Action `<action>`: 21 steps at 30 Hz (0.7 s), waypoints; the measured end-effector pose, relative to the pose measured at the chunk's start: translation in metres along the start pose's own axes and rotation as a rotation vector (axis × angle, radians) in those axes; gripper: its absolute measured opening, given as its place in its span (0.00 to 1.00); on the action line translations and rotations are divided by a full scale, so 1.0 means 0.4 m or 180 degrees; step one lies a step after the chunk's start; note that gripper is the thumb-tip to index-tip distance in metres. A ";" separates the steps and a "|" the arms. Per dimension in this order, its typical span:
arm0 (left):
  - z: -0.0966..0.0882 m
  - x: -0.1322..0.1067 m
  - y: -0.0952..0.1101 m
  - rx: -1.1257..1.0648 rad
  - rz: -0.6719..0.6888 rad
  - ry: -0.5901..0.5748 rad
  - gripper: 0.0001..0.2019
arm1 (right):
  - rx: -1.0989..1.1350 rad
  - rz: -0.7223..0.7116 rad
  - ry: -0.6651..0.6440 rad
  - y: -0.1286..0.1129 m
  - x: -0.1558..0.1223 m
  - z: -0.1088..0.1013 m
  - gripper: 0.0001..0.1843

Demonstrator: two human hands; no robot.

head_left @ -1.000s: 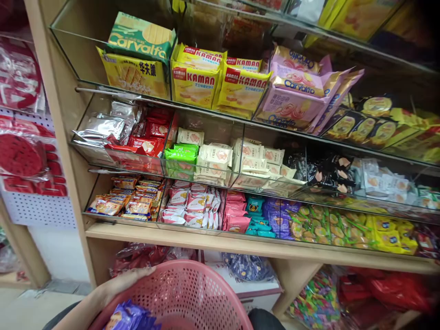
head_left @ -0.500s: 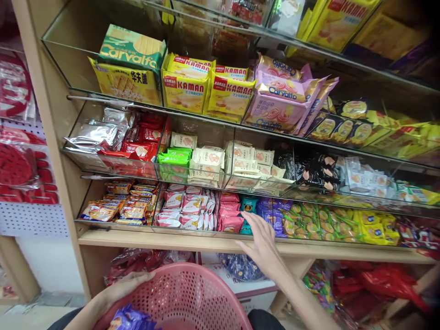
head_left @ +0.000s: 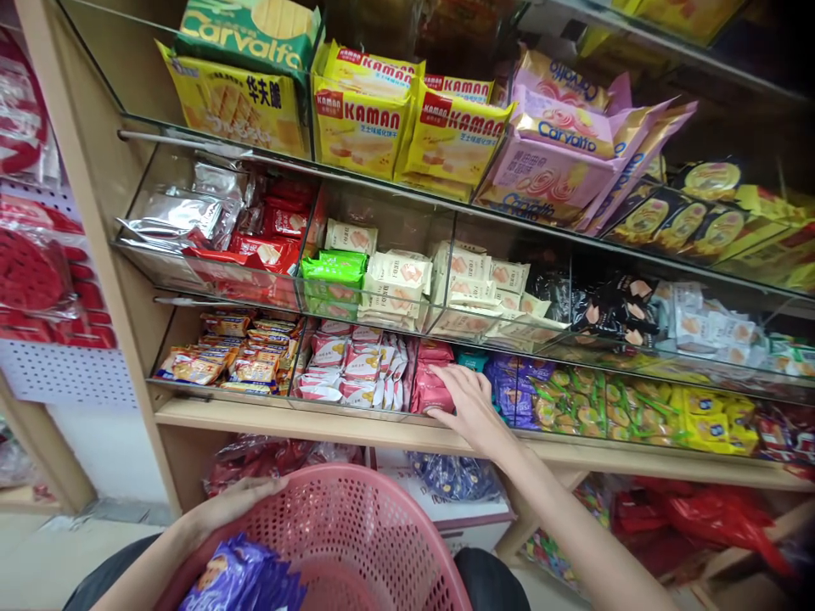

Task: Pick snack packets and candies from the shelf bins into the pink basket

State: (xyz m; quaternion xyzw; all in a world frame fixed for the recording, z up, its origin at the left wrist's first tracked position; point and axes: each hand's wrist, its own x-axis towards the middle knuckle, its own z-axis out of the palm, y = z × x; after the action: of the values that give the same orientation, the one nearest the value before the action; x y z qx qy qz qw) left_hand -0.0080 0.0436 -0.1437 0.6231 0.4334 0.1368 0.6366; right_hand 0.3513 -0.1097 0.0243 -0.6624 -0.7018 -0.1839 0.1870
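Observation:
My left hand [head_left: 237,507] grips the rim of a pink perforated plastic basket [head_left: 375,526] at the bottom of the view. Several purple snack packets [head_left: 245,581] lie in its left side. My right hand [head_left: 468,409] is at the front of the lowest shelf, over the pink snack packets [head_left: 428,386]. Its thumb and fingers are apart, and no packet shows between them; whether the fingertips touch the pink packets I cannot tell. Teal packets [head_left: 472,362] are partly hidden behind this hand. Left of the pink ones stand white-and-pink packets [head_left: 362,365].
Clear dividers and front panels split the shelves into compartments. On the lowest shelf sit purple packets [head_left: 513,390], green-and-brown packets [head_left: 573,403] and yellow packets [head_left: 706,420]. A wooden ledge [head_left: 267,424] runs below. Under it stands a white box [head_left: 446,509] with bagged blue items.
My right hand has moved left and slightly forward, from the teal packets to the pink ones. The view has come closer to the lower shelves. More purple packets show in the basket.

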 end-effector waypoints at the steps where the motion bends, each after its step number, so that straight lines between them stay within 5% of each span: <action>1: 0.001 0.000 0.000 -0.0019 0.0028 -0.0094 0.29 | 0.0002 0.0016 -0.0016 0.000 0.002 -0.003 0.30; 5: 0.004 0.003 -0.002 -0.0006 0.0138 -0.0376 0.30 | -0.0052 0.0042 -0.0072 0.001 0.008 -0.015 0.29; 21: -0.005 0.013 -0.013 0.0332 0.0080 0.0000 0.29 | -0.0224 0.0082 -0.0227 0.021 0.027 -0.014 0.28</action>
State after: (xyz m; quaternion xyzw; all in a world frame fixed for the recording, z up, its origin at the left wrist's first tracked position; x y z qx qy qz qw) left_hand -0.0082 0.0477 -0.1503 0.6608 0.4321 0.1221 0.6014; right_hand 0.3594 -0.1029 0.0345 -0.6836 -0.6925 -0.1824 0.1409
